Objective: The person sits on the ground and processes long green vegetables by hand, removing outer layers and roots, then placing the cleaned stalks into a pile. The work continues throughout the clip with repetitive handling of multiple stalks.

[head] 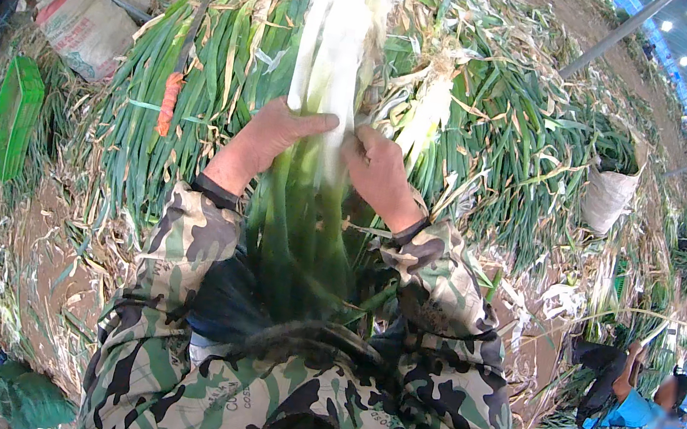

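Note:
Several long green onions (pixel 329 81) lie side by side in front of me, white stems pointing away and green leaves running back over my lap. My left hand (pixel 279 130) grips them from the left, its thumb across the stems. On the right side, my right hand (pixel 378 163) has its fingers curled against the same stems, thumb and forefinger pinched near the edge. Glare washes out the far white ends and roots. Beneath and around them spreads a large heap of green onions (pixel 224 79) with dry, peeling outer leaves.
A long blade with an orange-wrapped handle (pixel 170 101) lies on the heap at left. Further left are a green plastic crate (pixel 16 119) and a woven sack (pixel 86 27). A whitish sack (pixel 610 199) stands at right. Another person (pixel 626 406) in blue sits at far right. A metal pole (pixel 615 35) slants at upper right.

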Demonstrator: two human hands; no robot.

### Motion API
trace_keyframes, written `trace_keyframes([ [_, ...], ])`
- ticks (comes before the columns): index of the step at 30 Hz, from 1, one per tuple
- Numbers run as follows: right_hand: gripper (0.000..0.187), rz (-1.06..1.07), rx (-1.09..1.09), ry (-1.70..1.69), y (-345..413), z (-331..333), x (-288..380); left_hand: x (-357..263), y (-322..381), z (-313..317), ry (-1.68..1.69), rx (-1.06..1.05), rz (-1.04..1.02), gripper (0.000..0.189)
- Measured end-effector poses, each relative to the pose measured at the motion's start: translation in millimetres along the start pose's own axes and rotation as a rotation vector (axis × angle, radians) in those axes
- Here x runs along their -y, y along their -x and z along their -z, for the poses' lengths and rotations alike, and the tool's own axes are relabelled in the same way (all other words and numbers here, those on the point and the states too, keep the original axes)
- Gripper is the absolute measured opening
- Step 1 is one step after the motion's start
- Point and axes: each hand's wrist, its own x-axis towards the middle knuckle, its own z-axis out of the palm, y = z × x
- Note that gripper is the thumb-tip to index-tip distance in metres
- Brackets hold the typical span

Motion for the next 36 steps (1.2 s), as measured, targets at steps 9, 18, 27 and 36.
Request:
trace_keyframes([
  [9,0.038,-0.228,0.200,-0.489,-3.7,-0.3,-31.9,10.1,-11.5,-1.2,0.037,0.089,-0.010,0.044],
  [18,0.032,-0.213,0.243,-0.388,-3.0,2.4,-30.3,1.9,10.5,-18.7,0.089,0.029,0.038,0.047],
  [27,0.034,-0.270,0.012,-0.290,4.9,-31.6,-39.0,6.0,2.9,-18.6,0.047,-0.006,-0.143,0.054],
  [36,0.055,-0.059,0.379,-0.256,32.0,-49.5,-49.5,22.1,-27.4,50.6,0.148,-0.231,-0.128,0.071],
])
